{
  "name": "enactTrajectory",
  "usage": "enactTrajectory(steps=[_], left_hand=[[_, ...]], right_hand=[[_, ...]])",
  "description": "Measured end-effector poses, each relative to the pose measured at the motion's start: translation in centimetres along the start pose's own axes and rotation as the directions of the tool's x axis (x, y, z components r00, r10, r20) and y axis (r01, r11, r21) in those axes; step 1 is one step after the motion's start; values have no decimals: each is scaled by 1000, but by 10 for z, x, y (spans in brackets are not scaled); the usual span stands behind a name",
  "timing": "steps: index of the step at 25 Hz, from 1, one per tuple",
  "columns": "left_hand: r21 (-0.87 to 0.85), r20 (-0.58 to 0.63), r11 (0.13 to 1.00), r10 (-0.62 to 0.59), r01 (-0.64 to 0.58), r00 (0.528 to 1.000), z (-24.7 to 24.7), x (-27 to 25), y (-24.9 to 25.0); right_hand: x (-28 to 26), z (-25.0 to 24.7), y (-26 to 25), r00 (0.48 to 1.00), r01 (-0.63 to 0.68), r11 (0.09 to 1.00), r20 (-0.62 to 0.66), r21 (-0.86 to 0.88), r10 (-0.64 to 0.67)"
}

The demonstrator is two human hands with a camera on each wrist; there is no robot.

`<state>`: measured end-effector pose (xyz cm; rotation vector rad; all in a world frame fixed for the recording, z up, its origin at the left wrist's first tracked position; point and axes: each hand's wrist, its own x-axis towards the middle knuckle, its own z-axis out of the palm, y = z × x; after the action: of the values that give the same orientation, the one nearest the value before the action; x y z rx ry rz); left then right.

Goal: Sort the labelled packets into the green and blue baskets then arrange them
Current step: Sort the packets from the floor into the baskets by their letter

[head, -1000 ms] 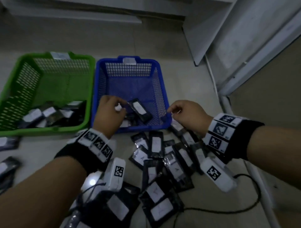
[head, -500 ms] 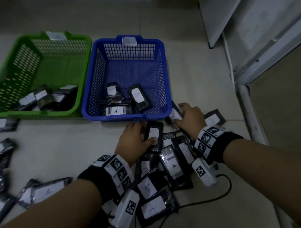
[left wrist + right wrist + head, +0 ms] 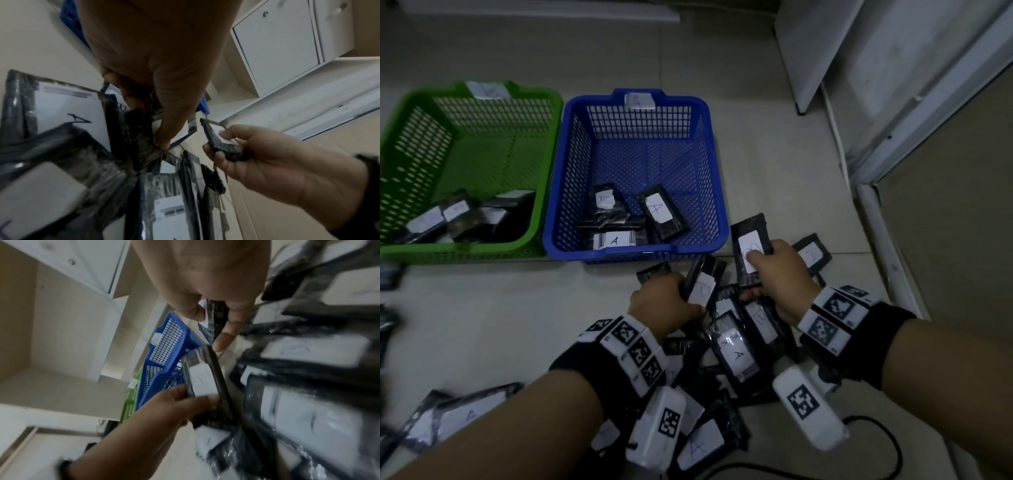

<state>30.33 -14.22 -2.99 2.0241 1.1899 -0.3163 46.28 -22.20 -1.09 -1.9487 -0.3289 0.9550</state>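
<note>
A green basket [image 3: 544, 102] and a blue basket [image 3: 705, 144] stand side by side on the floor, each with a few black packets bearing white labels inside. In front of the blue basket lies a heap of such packets [image 3: 736, 353]. My left hand [image 3: 671, 301] grips one packet [image 3: 702, 284] lifted from the heap, thumb on its label. My right hand [image 3: 777, 270] holds another packet [image 3: 750, 253] upright, thumb on its white label, just right of the blue basket's front corner. The right wrist view shows this packet [image 3: 216, 313] pinched between thumb and fingers.
More packets lie on the floor at the left edge [image 3: 448, 418] and one right of my right hand [image 3: 811, 253]. A white cabinet [image 3: 825, 51] and a door frame [image 3: 876, 212] stand at the right. A black cable [image 3: 876, 445] runs near my right forearm.
My left hand came out of the blue basket to the heap and picked up a packet. My right hand has lifted a packet off the floor.
</note>
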Motion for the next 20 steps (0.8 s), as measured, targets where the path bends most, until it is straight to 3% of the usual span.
enactTrajectory(steps=[3, 5, 7, 9, 12, 15, 18, 20], left_hand=[[-75, 41, 996, 59, -56, 997, -20, -16, -6], [-140, 134, 989, 62, -43, 989, -40, -25, -19], [-338, 252, 941, 68, 21, 965, -62, -34, -37], [-520, 267, 849, 63, 88, 962, -86, -45, -59], [-699, 147, 709, 14, 93, 989, -119, -58, -92], [-842, -35, 538, -118, 35, 992, -145, -66, -127], [-898, -239, 429, -297, -95, 924, -165, -61, -155], [-884, -354, 437, -392, -167, 849, -174, -51, -169]], right_hand=[[-30, 0, 1, 999, -41, 991, -29, 130, 45], [-51, 6, -2, 998, 15, 991, -68, 132, -6], [-66, 20, -10, 996, 81, 994, -33, 78, -79], [-75, 46, -24, 986, 153, 988, 67, 27, -154], [-76, 90, -49, 946, 258, 966, 209, -25, -247], [-73, 143, -80, 904, 264, 964, 353, -20, -240], [-59, 199, -103, 867, 278, 960, 440, -37, -234], [-50, 229, -117, 854, 281, 959, 465, -33, -234]])
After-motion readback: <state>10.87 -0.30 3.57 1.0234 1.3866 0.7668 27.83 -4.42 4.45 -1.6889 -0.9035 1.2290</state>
